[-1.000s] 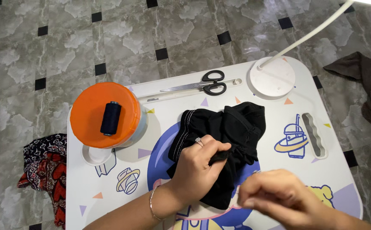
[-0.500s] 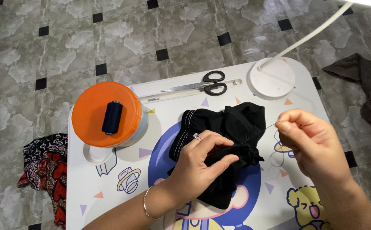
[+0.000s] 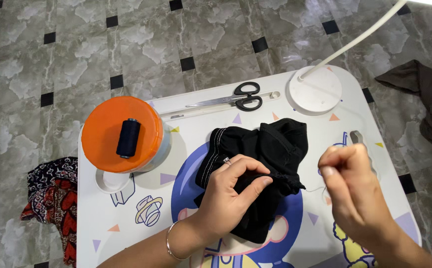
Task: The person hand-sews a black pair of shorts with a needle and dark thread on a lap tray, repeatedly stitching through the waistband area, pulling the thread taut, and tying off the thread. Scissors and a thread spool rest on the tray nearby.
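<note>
A white lap table (image 3: 126,218) printed with cartoon figures and small coloured triangles stands on a grey marble floor (image 3: 77,49) with black square insets. At 10 o'clock on the table sits a round tub with an orange lid (image 3: 122,134), and 1 dark spool of thread (image 3: 128,138) lies on that lid. At 12 o'clock, black-handled scissors (image 3: 236,99) lie closed in a long shallow groove, blades pointing to 9 o'clock. At 1 o'clock stands the white round lamp base (image 3: 314,90), its thin stem rising towards the upper right corner. Off the table, a red and black patterned cloth (image 3: 52,198) lies at 8 o'clock and a dark brown cloth (image 3: 429,99) at 3 o'clock.

The black garment (image 3: 270,144) lies bunched at the table's centre, with pale stitching along its left edge. The left hand (image 3: 226,193), wearing 1 ring and 1 bracelet, presses on the garment's lower half, thumb and forefinger closed on a fold of the cloth at the hand's 3 o'clock side. The right hand (image 3: 350,188) hovers just off the garment at 3 o'clock, fingertips pinched narrowly together; a thin pale thread (image 3: 312,189) runs from the garment's right edge towards them. Whether a needle sits in the pinch cannot be told.
</note>
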